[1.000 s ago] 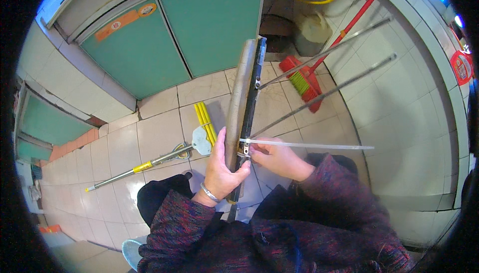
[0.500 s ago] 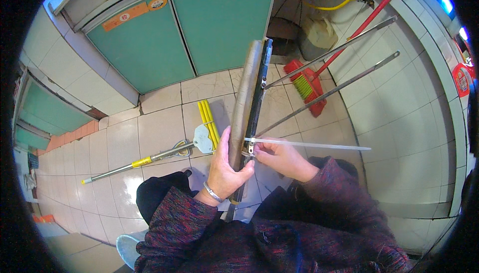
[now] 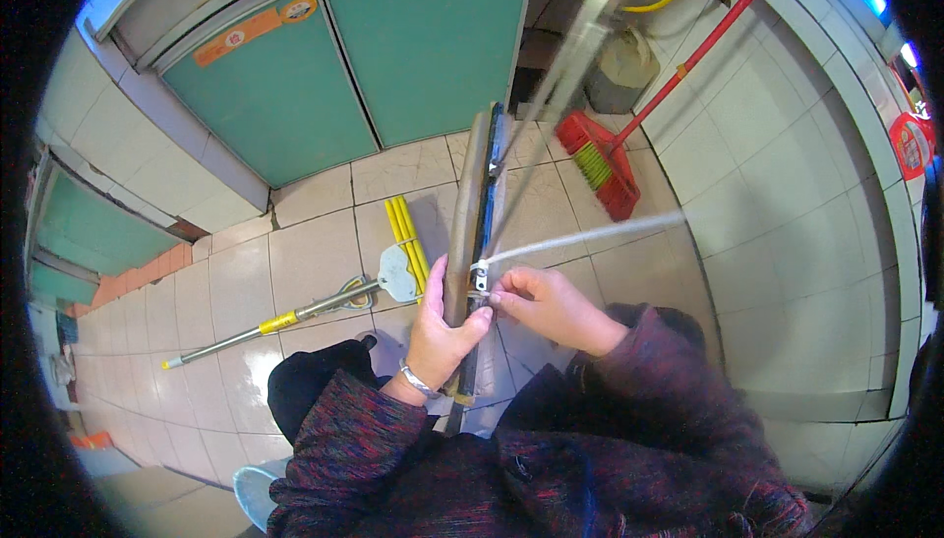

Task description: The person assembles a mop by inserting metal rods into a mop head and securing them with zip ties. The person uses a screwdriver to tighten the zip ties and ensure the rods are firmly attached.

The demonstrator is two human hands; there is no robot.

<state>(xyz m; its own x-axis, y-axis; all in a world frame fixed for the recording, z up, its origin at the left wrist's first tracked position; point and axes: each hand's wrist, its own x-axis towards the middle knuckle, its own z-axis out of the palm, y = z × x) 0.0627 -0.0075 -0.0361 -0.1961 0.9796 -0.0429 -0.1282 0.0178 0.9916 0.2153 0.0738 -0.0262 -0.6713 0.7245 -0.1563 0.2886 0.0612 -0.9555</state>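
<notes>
A long bar (image 3: 464,199), a grey-brown rounded strip beside a dark blue-edged one, stands lengthwise in front of me, like a mop or squeegee head. My left hand (image 3: 442,327) is wrapped round its lower part, thumb on the near side. Close beside a small metal bracket (image 3: 481,275) on the bar, my right hand (image 3: 546,304) has thumb and finger pinched together; what lies between them is too small to make out. A white cable tie (image 3: 590,233) runs from the bracket out to the right, its end blurred. Two metal rods (image 3: 565,71), smeared by motion, extend up from the bar.
A red broom (image 3: 602,159) leans in the right corner near a container (image 3: 621,71). On the tiled floor lies a mop (image 3: 315,310) with yellow rollers. Green cabinet doors (image 3: 428,56) stand ahead; a light blue bucket (image 3: 254,494) is at lower left.
The bar has turned slightly and shifted left. Its rods have swung from the right toward the upper middle, and the cable tie now slants upward. My right hand has moved a little left.
</notes>
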